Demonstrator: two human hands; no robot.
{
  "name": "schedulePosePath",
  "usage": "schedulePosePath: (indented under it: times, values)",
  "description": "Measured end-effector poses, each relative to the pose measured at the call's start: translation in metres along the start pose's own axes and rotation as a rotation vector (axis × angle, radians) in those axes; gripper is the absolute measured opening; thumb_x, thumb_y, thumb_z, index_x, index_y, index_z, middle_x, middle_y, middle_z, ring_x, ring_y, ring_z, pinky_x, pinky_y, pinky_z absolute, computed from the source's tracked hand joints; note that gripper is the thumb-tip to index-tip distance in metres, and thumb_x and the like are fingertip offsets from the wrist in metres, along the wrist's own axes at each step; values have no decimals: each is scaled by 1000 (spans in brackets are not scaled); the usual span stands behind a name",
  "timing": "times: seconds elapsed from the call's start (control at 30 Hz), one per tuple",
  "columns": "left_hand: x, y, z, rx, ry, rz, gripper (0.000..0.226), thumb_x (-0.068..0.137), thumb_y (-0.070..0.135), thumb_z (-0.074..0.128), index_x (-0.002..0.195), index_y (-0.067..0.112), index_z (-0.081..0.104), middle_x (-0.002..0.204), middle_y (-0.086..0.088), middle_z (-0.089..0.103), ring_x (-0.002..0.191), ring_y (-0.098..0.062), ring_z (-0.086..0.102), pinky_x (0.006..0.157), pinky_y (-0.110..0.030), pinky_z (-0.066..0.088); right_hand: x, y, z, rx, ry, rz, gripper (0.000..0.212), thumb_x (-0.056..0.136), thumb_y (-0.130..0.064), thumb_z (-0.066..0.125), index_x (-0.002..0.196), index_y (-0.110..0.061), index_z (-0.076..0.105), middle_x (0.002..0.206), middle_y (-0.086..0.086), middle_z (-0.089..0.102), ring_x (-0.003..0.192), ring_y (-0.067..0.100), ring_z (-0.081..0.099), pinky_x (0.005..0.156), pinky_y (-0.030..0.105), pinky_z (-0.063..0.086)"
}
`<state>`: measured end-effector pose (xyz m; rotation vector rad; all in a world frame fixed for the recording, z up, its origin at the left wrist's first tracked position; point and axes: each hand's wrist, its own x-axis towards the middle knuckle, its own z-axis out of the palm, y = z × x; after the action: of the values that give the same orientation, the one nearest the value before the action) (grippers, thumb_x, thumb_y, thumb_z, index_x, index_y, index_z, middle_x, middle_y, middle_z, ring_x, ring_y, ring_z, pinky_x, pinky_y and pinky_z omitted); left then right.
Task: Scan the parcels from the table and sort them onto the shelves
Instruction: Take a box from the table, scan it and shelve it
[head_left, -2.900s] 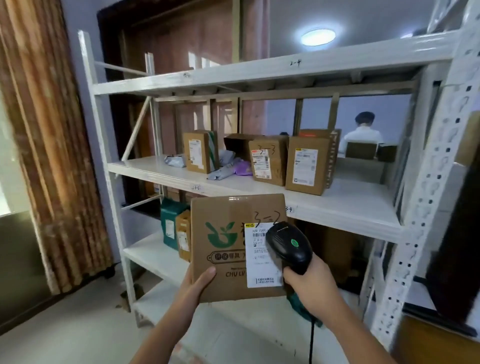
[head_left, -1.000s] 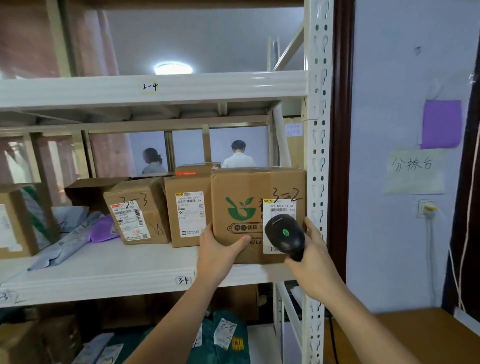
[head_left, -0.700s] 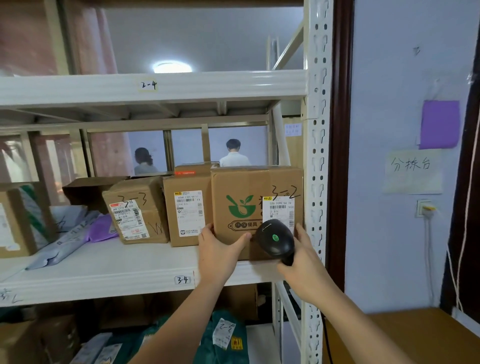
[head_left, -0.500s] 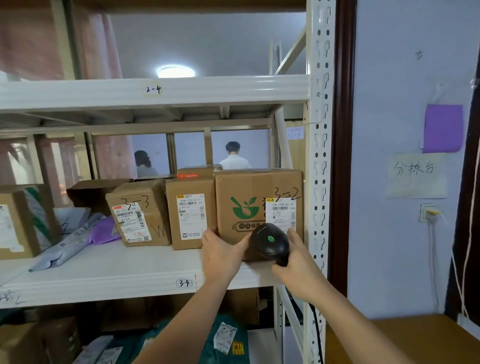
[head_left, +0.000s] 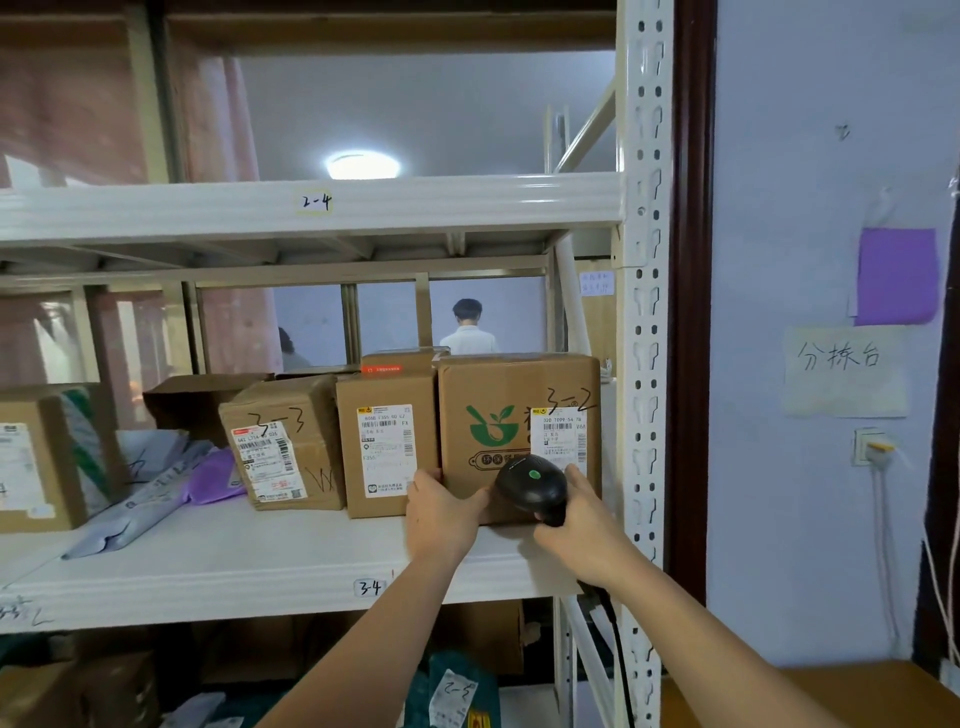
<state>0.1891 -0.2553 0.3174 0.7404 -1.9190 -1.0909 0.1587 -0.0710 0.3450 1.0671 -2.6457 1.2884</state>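
I'm seating the parcel (head_left: 519, 436) deeper onto the shelf (head_left: 234, 566) than a moment ago; left hand (head_left: 441, 512) fingers pressing its front, right hand (head_left: 576, 530) fingers clamping the scanner (head_left: 530, 486). Placement looks nearly finished.

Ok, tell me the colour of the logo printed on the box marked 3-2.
Green, a bowl with leaves, on the brown box marked 3-2; the head view shows it clearly.

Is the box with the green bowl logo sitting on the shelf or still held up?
On the shelf: the green-logo box rests upright on the white shelf, beside another carton, left hand touching it.
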Motion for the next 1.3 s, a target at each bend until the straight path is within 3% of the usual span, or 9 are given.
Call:
schedulePosePath:
  times: [0.1,0.17,0.47,0.73,0.87,0.97,1.13,1.3]
  values:
    - [8,-2,0,19,-15,-28,73,76,42,87,130,15,46,126,-4,57,116,-27,60,98,-49,55,6,-1,-1,54,29,-5,33,80,-11,68,103,-30,56,136,9,47,122,26,55,110,47,44]
    - [13,-2,0,33,-22,-40,72,75,43,87,128,16,46,124,-5,58,115,-28,60,97,-50,55,9,-3,-1,68,37,5,29,83,-8,67,107,-20,59,124,6,49,112,24,57,104,42,47]
    - [23,-7,4,28,-22,-106,61,75,40,86,118,22,46,122,-6,62,112,-30,63,97,-51,56,15,-9,-3,101,19,21,26,84,-10,66,108,-15,58,120,9,54,103,23,59,95,39,51]
    - [15,-4,-8,41,-38,-88,64,82,38,84,128,15,46,122,-6,58,110,-27,60,93,-46,57,5,5,-8,159,28,-14,36,80,-9,67,114,-18,59,114,7,59,103,21,61,99,44,52]
    - [8,-4,-19,61,-60,-72,61,84,40,81,127,14,46,122,-6,57,105,-25,57,82,-38,51,-2,12,-12,183,19,-17,23,83,-5,64,105,-12,61,100,8,63,90,19,62,82,33,50]
    - [-1,0,-25,82,-69,-58,60,88,41,78,130,11,48,120,-5,57,102,-22,55,77,-33,43,-7,16,-14,198,3,-32,15,86,-7,62,96,-17,59,88,-2,59,84,13,58,73,26,45]
    - [-17,-2,-31,120,-81,4,45,88,47,75,110,18,49,117,-5,61,101,-21,60,85,-39,53,-24,17,-14,203,10,-40,19,89,-4,61,84,-22,58,83,-2,60,83,13,59,70,25,43]
    - [-37,-11,-49,284,-163,124,42,93,53,66,123,24,63,129,-1,63,114,-22,61,93,-37,50,-45,22,-10,208,-27,-21,9,86,0,60,85,-9,60,79,7,55,74,18,57,69,31,44]
